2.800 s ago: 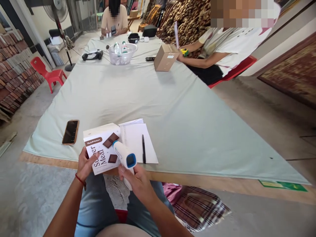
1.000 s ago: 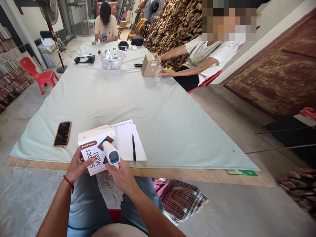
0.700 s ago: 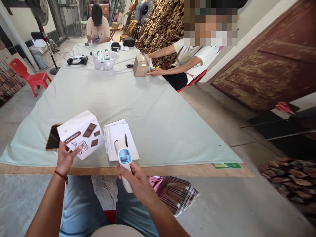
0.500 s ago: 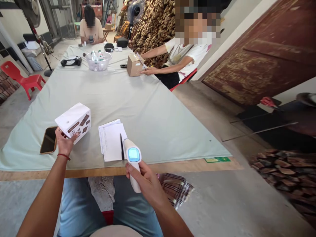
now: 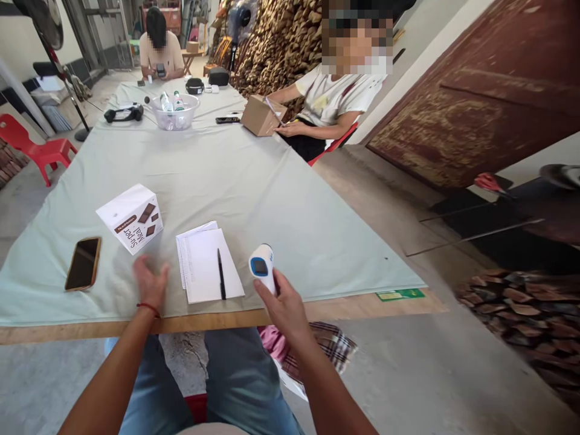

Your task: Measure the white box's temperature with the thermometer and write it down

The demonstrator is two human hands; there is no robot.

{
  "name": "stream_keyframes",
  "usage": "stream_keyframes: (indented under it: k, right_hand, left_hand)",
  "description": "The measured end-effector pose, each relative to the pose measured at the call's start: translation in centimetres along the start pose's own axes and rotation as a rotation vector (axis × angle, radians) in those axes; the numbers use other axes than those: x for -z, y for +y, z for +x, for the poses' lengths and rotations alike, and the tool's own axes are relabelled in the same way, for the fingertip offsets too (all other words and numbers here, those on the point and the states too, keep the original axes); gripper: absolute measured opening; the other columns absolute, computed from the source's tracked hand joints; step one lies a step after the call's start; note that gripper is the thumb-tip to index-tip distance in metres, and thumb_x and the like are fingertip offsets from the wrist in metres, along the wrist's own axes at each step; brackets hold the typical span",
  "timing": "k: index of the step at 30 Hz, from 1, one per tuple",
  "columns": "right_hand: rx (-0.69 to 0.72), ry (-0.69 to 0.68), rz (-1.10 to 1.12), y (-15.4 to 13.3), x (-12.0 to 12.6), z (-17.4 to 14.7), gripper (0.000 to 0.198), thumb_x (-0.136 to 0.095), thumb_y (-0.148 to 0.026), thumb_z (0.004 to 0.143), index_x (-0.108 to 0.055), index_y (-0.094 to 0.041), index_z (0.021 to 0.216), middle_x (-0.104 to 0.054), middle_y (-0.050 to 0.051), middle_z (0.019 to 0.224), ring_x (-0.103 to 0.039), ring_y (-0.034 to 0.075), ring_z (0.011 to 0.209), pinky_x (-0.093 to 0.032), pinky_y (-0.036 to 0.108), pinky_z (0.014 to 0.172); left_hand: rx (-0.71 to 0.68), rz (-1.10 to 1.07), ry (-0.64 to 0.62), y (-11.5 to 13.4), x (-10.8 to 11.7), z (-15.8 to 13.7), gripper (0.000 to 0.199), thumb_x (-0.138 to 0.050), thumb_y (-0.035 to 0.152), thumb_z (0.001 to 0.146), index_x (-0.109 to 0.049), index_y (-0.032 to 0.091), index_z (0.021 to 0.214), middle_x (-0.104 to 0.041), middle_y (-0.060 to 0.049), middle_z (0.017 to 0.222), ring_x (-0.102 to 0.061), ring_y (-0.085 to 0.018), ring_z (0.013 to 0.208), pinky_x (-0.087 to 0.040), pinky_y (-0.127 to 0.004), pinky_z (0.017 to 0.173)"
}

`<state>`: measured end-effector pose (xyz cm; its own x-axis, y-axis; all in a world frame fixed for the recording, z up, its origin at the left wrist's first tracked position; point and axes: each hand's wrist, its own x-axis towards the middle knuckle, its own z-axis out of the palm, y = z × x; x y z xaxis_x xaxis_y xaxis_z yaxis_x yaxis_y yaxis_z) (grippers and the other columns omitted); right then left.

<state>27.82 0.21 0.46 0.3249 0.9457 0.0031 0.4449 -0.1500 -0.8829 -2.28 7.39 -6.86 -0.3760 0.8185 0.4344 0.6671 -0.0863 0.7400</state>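
Note:
In my right hand (image 5: 283, 296) is a white and blue infrared thermometer (image 5: 261, 267), held over the table's near edge with its small screen dark. My left hand (image 5: 151, 281) is slightly blurred, fingers apart and holding nothing, just in front of a white box (image 5: 131, 217) with brown chocolate pictures on it. The box rests on the cloth, apart from the hand. Between my hands lie sheets of white paper (image 5: 203, 266) with handwriting on the left side, and a black pen (image 5: 221, 275) on top. A smartphone (image 5: 83, 263) lies face up at the left.
A co-worker (image 5: 335, 103) at the right side handles a cardboard box (image 5: 263, 116). Another person (image 5: 161, 54) sits at the far end. A clear plastic basin (image 5: 174, 115) with bottles stands on the tablecloth (image 5: 203, 175). A red chair (image 5: 38, 148) is at the left.
My left hand has let go of the white box and moved right. The thermometer has moved right and forward, and its lit screen has gone dark. The co-worker's cardboard box is now tilted.

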Motion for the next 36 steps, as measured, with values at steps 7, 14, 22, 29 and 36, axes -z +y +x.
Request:
stream_keyframes:
  k: [7,14,22,29,36]
  right_hand:
    - [-0.009,-0.029,-0.779,3.9,-0.6,6.9,0.047,-0.054,-0.036,0.088,-0.054,-0.011,0.128,-0.062,0.019,0.107,-0.059,0.031,0.099,-0.043,0.037,0.080]
    - [0.186,0.198,-0.715,4.4,-1.8,6.5,0.033,-0.056,-0.029,0.085,-0.060,-0.014,0.113,-0.061,0.019,0.115,-0.056,0.031,0.104,-0.041,0.041,0.084]
    - [0.190,-0.196,-0.612,0.4,-8.8,4.5,0.020,-0.060,-0.026,0.084,-0.060,-0.018,0.102,-0.066,0.005,0.080,-0.061,0.021,0.073,-0.039,0.028,0.063]
    - [0.265,-0.182,-0.039,1.4,-8.2,2.8,0.036,-0.039,-0.023,0.084,-0.066,-0.020,0.106,-0.065,0.004,0.086,-0.060,0.018,0.075,-0.047,0.031,0.072]
    - [0.242,-0.171,0.217,1.7,-10.1,-1.5,0.032,-0.050,-0.039,0.086,-0.060,-0.020,0.110,-0.061,0.002,0.084,-0.059,0.017,0.075,-0.051,0.030,0.073]
  left_hand:
    - [-0.464,0.320,-0.553,2.7,0.4,-1.7,0.062,-0.061,0.050,0.083,-0.047,0.021,0.136,-0.045,-0.016,0.136,-0.040,-0.033,0.131,-0.028,-0.054,0.111]
    - [-0.470,0.371,-0.585,3.0,0.5,-1.9,0.064,-0.065,0.049,0.079,-0.051,0.022,0.135,-0.044,-0.016,0.137,-0.039,-0.034,0.131,-0.024,-0.054,0.113]
    - [-0.479,0.360,-0.600,3.4,0.7,-2.1,0.060,-0.071,0.039,0.071,-0.059,0.024,0.127,-0.043,-0.014,0.138,-0.037,-0.035,0.132,-0.023,-0.053,0.114]
    - [-0.443,0.353,-0.613,3.8,0.7,-2.4,0.058,-0.075,0.040,0.067,-0.063,0.024,0.121,-0.044,-0.013,0.137,-0.037,-0.036,0.131,-0.024,-0.054,0.113]
    - [-0.424,0.352,-0.608,4.0,0.6,-2.5,0.059,-0.075,0.041,0.066,-0.063,0.024,0.121,-0.046,-0.014,0.137,-0.039,-0.035,0.131,-0.024,-0.053,0.114]
